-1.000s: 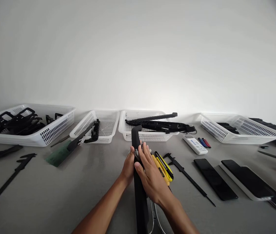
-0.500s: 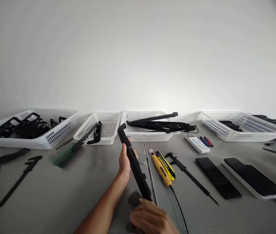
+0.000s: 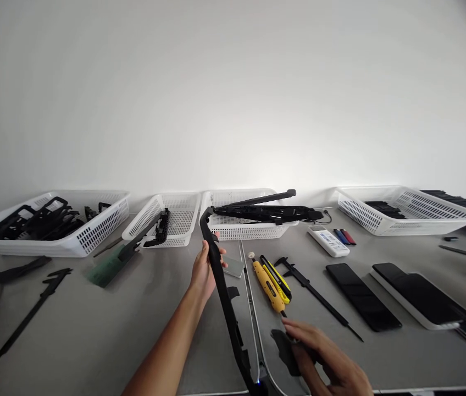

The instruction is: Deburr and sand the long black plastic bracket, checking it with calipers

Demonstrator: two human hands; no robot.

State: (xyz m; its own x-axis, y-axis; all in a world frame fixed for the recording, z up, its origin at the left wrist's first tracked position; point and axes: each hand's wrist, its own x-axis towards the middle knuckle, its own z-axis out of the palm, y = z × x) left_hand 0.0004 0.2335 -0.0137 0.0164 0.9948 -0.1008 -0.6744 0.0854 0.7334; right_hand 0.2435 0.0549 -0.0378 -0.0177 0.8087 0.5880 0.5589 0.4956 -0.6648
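Observation:
My left hand (image 3: 205,269) is closed around a long, thin black plastic trim strip (image 3: 225,297). The strip slants from its bent upper end, in front of the middle baskets, down to the bottom edge of the view, and small tabs stick out along its right side. Lower right, my right hand (image 3: 326,360) pinches a dark, flat, bent piece (image 3: 286,352) that looks like sandpaper; its kind is not certain. That hand is apart from the strip, near the cord end of a yellow rotary tool (image 3: 269,287).
White baskets (image 3: 87,239) holding black parts line the wall. Right of the strip lie a yellow cutter (image 3: 278,280), a black caliper (image 3: 313,294), a white device (image 3: 328,241) and phones (image 3: 362,297). Another caliper (image 3: 31,316) lies left. A person's hand shows at the right edge.
My right hand has moved right, away from the strip, with the dark piece in it. The strip has turned in my left hand, showing its tabs and more of its lower end.

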